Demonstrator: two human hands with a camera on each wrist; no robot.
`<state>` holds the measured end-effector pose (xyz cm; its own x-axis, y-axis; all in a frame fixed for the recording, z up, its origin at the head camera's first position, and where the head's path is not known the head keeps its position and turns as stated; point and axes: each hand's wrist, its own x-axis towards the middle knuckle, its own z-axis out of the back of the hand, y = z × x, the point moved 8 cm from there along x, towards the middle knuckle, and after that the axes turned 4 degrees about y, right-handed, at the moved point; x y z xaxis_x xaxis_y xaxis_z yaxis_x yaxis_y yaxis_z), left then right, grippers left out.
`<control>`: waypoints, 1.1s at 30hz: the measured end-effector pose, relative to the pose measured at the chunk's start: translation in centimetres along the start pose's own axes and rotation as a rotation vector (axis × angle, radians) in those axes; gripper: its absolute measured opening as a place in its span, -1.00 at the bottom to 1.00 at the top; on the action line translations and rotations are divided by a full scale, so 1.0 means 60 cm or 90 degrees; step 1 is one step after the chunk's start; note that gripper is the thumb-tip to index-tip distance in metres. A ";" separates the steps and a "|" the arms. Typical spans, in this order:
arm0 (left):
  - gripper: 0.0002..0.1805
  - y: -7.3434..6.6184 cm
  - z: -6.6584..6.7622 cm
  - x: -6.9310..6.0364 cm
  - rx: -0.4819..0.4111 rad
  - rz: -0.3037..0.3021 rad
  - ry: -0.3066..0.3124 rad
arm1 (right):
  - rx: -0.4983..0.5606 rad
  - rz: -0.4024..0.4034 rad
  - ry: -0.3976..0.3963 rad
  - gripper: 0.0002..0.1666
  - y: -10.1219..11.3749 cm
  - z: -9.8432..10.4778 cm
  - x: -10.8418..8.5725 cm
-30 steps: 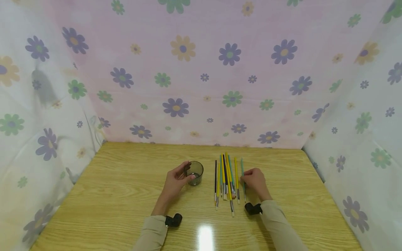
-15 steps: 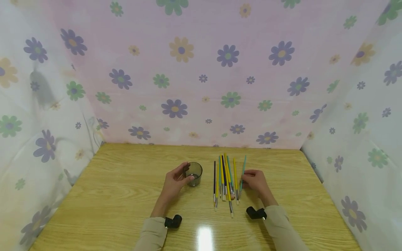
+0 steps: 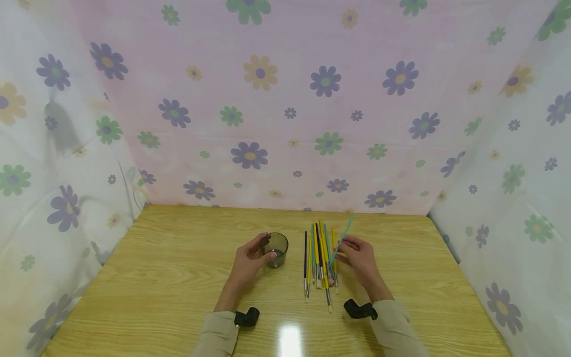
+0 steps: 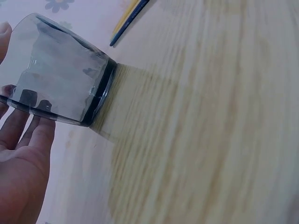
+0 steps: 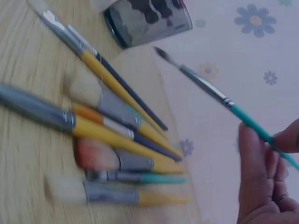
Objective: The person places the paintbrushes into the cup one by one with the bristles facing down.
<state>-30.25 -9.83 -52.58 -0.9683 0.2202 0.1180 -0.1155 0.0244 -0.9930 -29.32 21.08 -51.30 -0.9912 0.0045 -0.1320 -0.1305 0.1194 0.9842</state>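
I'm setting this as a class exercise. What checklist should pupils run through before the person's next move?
1. Left hand holding the glass: ok.
2. Right hand pinching the teal brush: ok.
3. No brushes inside the glass: ok.
4. Other brushes apart from the glass: ok, lying on the table.
5. The teal brush above the glass, if headed there: not ok, it is off to the right.
6. Bristles dry: cannot tell.

Flower-print cloth (image 3: 285, 84) hangs behind a wood-grained table (image 3: 169, 267).
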 end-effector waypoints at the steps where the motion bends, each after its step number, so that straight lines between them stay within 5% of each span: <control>1: -0.29 -0.001 0.000 -0.001 0.006 -0.005 0.001 | 0.015 0.011 0.001 -0.55 0.003 -0.008 0.001; 11: -0.31 -0.004 0.001 -0.004 0.002 -0.018 -0.002 | 0.153 0.133 0.005 -0.89 0.040 -0.099 0.008; 19: -0.32 -0.001 -0.003 -0.001 -0.022 -0.014 -0.001 | 0.191 0.255 0.010 -0.84 0.076 -0.152 0.011; 33: -0.28 -0.003 -0.005 -0.001 -0.041 -0.012 0.007 | 0.156 0.263 0.053 -0.76 0.045 -0.210 0.044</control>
<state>-30.09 -9.55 -52.44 -0.9636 0.2298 0.1367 -0.1184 0.0915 -0.9887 -32.52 8.88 -47.50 -0.9586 0.0221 0.2841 0.2732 0.3544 0.8943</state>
